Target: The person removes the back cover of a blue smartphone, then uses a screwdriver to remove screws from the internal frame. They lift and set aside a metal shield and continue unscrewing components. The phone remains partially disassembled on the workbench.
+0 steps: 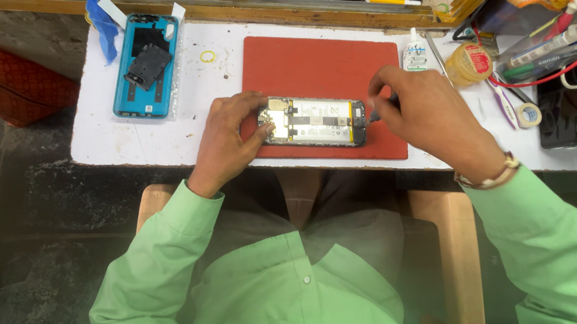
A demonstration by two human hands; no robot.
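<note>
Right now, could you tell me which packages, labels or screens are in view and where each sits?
Small glue bottle: behind the red mat, white with a label.
Tape roll: right of the bottle, yellowish, red label.
Dark phone screen: far right, black, unlit.

One head-worn view, looking steeply down from above the seated person.

The single camera sits on the person's head and faces down and forward, so the green-shirted chest and both sleeves fill the lower part of the picture and the white worktop [132, 139] crosses the upper part. The left hand [225, 140] and right hand [429, 115] meet close to the middle, over a red mat [323, 65], near enough for small parts of the opened phone [312, 121] to show. The far edge of the worktop and a cluttered ledge behind it run along the top. The floor shows at left. No second view shares the scene.
</note>
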